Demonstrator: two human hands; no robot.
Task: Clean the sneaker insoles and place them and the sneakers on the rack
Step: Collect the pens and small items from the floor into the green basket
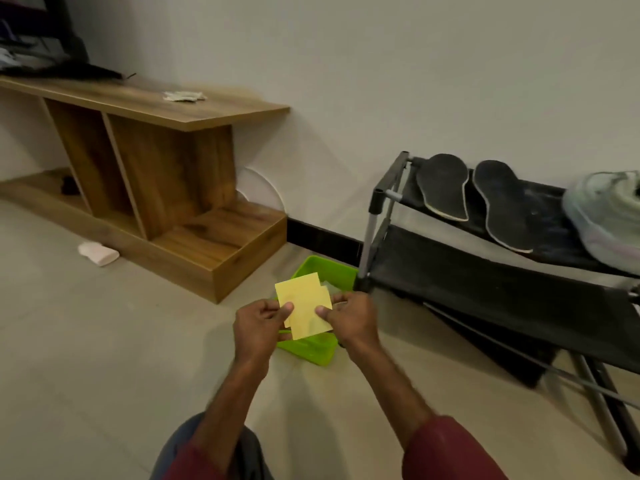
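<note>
Two insoles (443, 187) lie side by side on the top shelf of the rack (485, 289), long axes running toward the wall, with a sneaker (606, 216) just beside them on the right. They sit up and right of the yellow cloth (306, 304). The left grip (258, 323) and right grip (349, 318) pinch its edges above the green tray (311, 351). The right grip is nearer the rack.

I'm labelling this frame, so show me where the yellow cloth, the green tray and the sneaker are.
yellow cloth (308, 306): head view, centre of its front face.
green tray (311, 353): head view, its near outer wall.
sneaker (606, 216): head view, side of its pale upper.
</note>
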